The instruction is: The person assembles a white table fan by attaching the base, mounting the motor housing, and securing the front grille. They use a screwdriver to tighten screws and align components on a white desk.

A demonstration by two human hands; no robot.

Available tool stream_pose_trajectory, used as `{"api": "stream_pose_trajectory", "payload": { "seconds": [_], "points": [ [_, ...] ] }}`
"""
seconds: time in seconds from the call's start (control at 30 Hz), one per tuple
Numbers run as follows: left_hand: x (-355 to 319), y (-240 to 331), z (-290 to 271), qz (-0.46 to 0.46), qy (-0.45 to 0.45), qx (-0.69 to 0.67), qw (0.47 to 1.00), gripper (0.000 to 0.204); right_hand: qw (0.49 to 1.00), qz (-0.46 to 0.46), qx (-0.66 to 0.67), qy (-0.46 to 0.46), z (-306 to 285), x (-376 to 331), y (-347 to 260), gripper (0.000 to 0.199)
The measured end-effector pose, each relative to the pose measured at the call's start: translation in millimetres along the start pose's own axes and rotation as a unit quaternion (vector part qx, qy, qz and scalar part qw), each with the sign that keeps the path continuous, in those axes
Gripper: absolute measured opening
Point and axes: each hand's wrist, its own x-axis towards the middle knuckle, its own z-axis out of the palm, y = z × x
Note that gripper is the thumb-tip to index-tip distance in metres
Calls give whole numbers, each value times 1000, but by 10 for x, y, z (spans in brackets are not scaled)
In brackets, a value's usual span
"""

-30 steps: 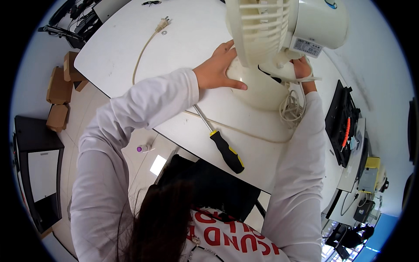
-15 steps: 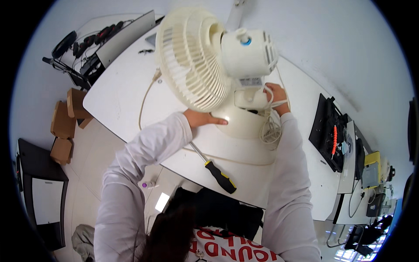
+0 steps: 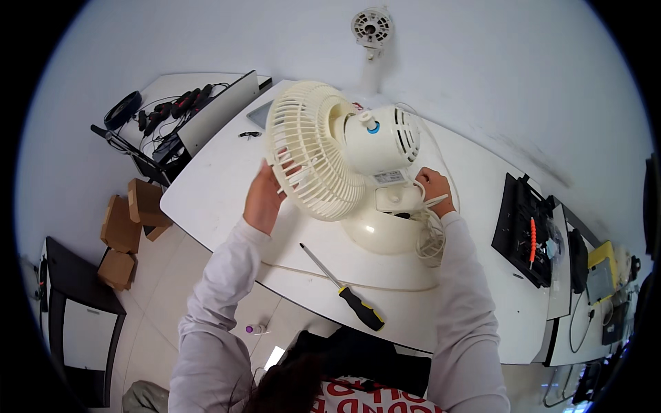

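Note:
A cream desk fan [image 3: 379,141] stands on the white table, its round grille [image 3: 310,151] turned to the left and the motor housing to the right. My left hand [image 3: 265,196] is at the grille's left rim, the thumb outside and fingers showing behind the bars. Beside the fan's neck is my right hand [image 3: 437,189], fingers curled; what they hold is partly hidden by a white cord. That cord hangs in a bundle [image 3: 430,244] beside the round base [image 3: 379,230]. A screwdriver [image 3: 361,308] with a black and yellow handle lies near the front edge, its shaft pointing to the far left.
Behind the fan, a second motor head on a stand [image 3: 372,31] rises against the wall. On the right lies an open black tool case [image 3: 527,237] with an orange coiled piece. Cardboard boxes [image 3: 124,224] sit at left, by the floor. A small black cable [image 3: 250,134] lies farther back.
My left hand has gone from the fan's base up to the grille rim. My right hand stays by the neck. The view has shifted, so everything sits lower in the picture.

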Motion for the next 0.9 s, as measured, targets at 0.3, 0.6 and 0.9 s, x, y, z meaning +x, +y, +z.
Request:
{"api": "stream_pose_trajectory", "payload": {
  "seconds": [0.3, 0.6, 0.9],
  "points": [
    [-287, 26, 791, 170, 47, 192, 965, 73, 948, 110, 299, 7, -154, -28, 58, 23],
    [-108, 289, 401, 128, -65, 223, 964, 73, 931, 151, 241, -230, -613, -571, -18, 51],
    [-128, 166, 374, 120, -24, 216, 969, 70, 878, 100, 460, 80, -806, -738, -216, 35]
  ]
}}
